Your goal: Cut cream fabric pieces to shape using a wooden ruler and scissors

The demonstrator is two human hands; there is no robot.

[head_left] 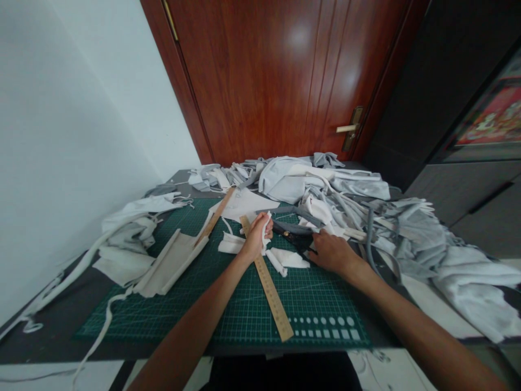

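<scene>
White fabric scrap (266, 231) bunched in left hand (256, 236), fingers curled tight round it, above middle of green cutting mat (183, 317). Right hand (331, 251) curled around handles of black scissors (296, 241), pointing toward left hand. Wooden ruler (273, 296) slants below left hand to mat's near edge. Grey-white fabric heap (285, 176) along bench's (44, 336) far edge.

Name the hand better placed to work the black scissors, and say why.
Probably the right hand: it is at the handle end of the black scissors, while the left hand is occupied, gripping a white cloth scrap.
</scene>
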